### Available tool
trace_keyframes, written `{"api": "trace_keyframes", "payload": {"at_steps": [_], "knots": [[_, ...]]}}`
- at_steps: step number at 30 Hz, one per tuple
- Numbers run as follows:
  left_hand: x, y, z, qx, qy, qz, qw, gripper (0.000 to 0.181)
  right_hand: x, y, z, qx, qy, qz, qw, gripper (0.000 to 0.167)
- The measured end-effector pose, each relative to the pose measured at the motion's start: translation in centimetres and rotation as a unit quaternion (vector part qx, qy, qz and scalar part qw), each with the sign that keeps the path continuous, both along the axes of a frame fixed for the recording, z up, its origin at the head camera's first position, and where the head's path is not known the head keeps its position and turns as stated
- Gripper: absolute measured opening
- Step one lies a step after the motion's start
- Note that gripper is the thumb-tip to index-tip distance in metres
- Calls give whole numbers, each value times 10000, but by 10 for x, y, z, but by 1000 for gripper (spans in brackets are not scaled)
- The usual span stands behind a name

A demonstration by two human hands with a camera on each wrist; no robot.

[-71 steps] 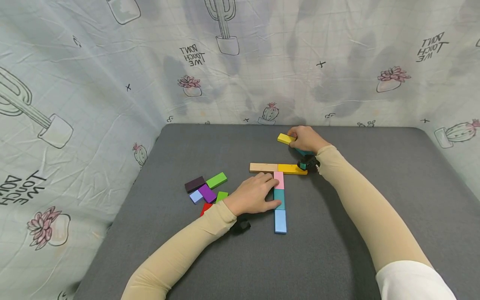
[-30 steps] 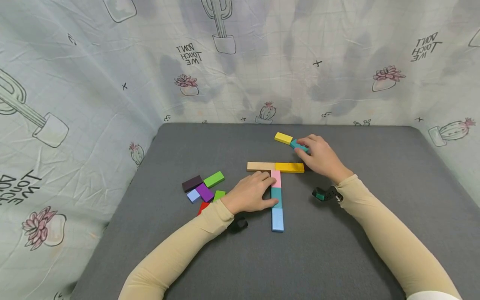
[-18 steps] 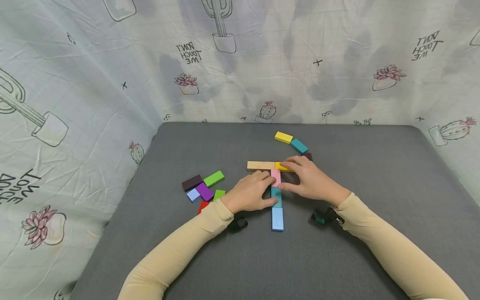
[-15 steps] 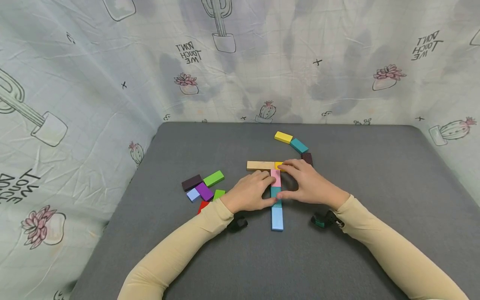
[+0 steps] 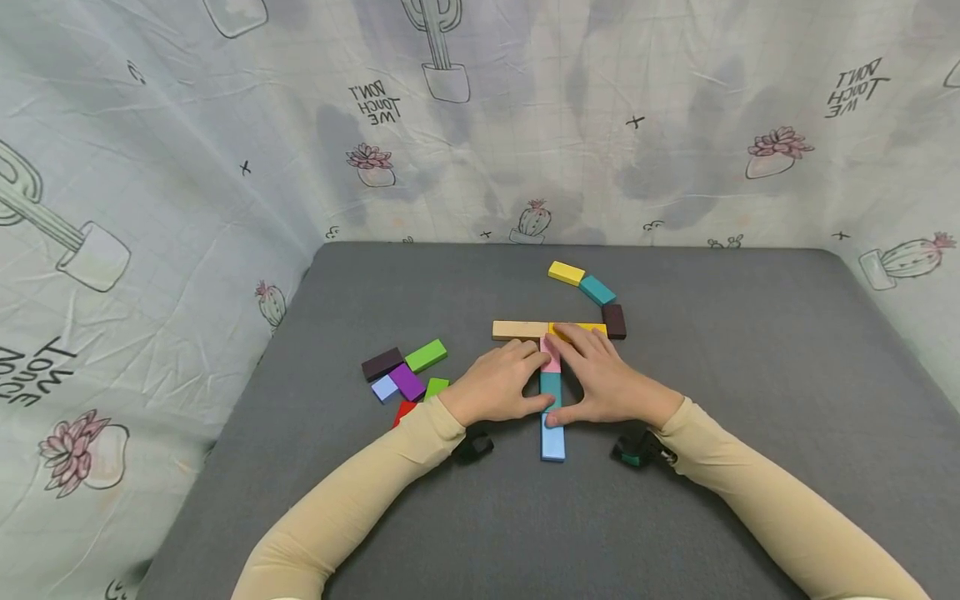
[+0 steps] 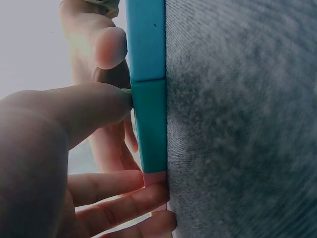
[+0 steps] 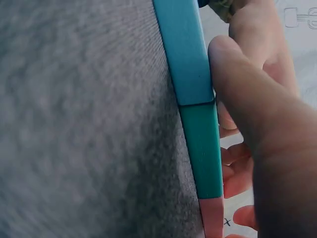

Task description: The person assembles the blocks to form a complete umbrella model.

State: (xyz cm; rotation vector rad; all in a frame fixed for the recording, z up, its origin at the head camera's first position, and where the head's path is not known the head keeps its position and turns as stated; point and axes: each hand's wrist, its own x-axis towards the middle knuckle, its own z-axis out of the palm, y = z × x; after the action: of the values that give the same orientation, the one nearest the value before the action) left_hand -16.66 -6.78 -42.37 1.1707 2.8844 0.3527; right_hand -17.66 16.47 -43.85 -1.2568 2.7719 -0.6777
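Rectangular blocks lie in a T shape: a tan block (image 5: 520, 330) and an orange-yellow block (image 5: 603, 332) across the top, then a pink block (image 5: 552, 362), a teal block (image 5: 551, 385) and a light blue block (image 5: 552, 446) down the stem. My left hand (image 5: 498, 385) rests along the stem's left side, its thumb at the teal block (image 6: 152, 126) and fingers at the pink one. From the other side, my right hand (image 5: 607, 379) spreads over the stem, index finger near the pink block, thumb on the light blue block (image 7: 185, 54). Its fingers partly cover the orange-yellow block.
A curve of yellow (image 5: 566, 272), teal and dark brown (image 5: 613, 322) blocks meets the crossbar's right end. Left of my left hand lies a loose cluster with green (image 5: 426, 355), purple (image 5: 407, 383) and red (image 5: 402, 412) blocks. A printed curtain (image 5: 637, 167) stands behind the grey table.
My right hand has come from the yellow and teal blocks at the back down to the stem, its thumb sliding nearer the light blue block. My left hand stays in place.
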Motion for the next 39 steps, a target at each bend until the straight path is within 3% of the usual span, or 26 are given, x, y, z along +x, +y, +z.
{"api": "trace_keyframes", "payload": {"at_steps": [3,12,20,28,33,39], "knots": [[0,0,0,-37,25,5,10000,52,0,0,-1,63,-114,-39,9999,124],[-1,-2,2,-106,-30,26,9999,55,-10,0,3,144,-175,-109,9997,107],[-2,-3,1,45,-73,-137,9999,39,-16,-1,2,-76,32,-193,9998,77],[-1,-6,11,86,-584,-27,9983,47,-16,-3,-3,-48,185,-430,9989,69],[-1,-25,27,322,-886,225,9953,49,-15,-3,-4,25,105,-466,9989,69],[9,-70,31,267,-428,605,9969,43,-12,-4,-3,-23,119,-460,9989,67]]}}
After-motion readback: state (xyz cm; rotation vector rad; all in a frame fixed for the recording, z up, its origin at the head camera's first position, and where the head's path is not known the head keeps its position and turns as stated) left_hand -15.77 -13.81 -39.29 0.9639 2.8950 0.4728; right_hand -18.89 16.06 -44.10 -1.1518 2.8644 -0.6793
